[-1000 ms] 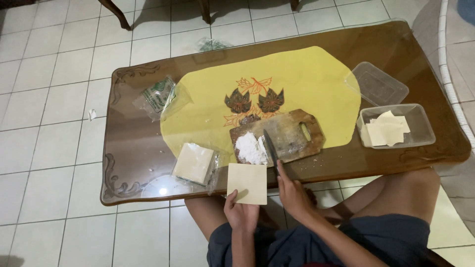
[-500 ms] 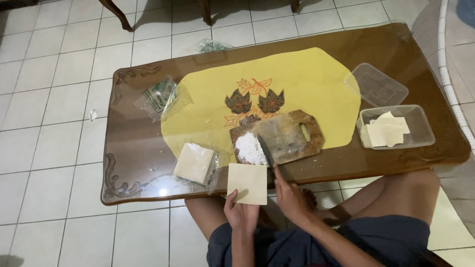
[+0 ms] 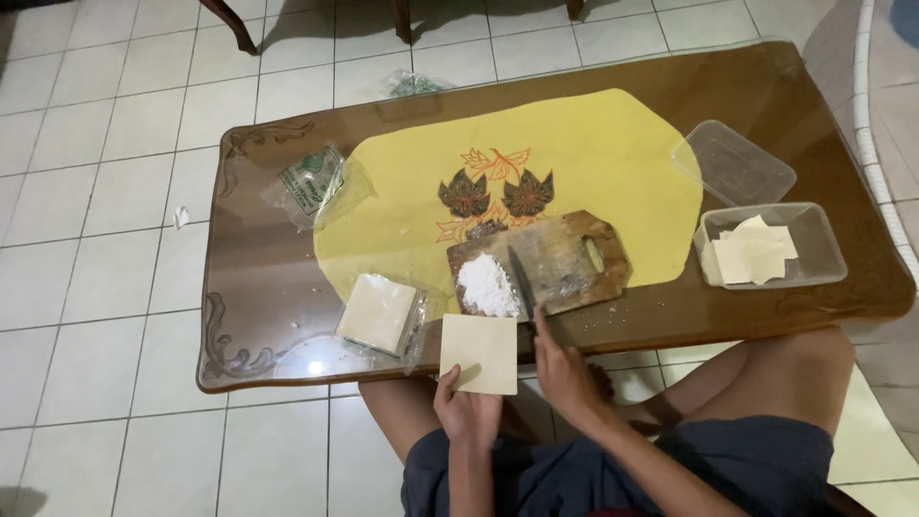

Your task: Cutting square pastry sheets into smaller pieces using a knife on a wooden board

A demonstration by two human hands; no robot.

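At the near table edge, left hand holds 1 pale square dough wrapper, thumb pinching its near-left corner, fingers underneath; wrapper lies flat, edges roughly square to the table edge, no clear long axis. Right hand is closed around the handle of a dark-bladed knife, index finger stretched along it. Knife's long axis runs near-to-far, tip pointing far and slightly left, blade over the worn wooden cutting board, just right of the white flour pile on the board's left part.

Board's long axis runs left-right, tilted, handle hole at right. It sits on the near edge of the yellow leaf-print mat on the glass-topped brown wooden table. Plastic-wrapped stack of wrappers lies just left of the board. Clear rectangular plastic container holding loose wrappers sits right, its clear lid just beyond. Crumpled green-printed plastic bag lies far left.
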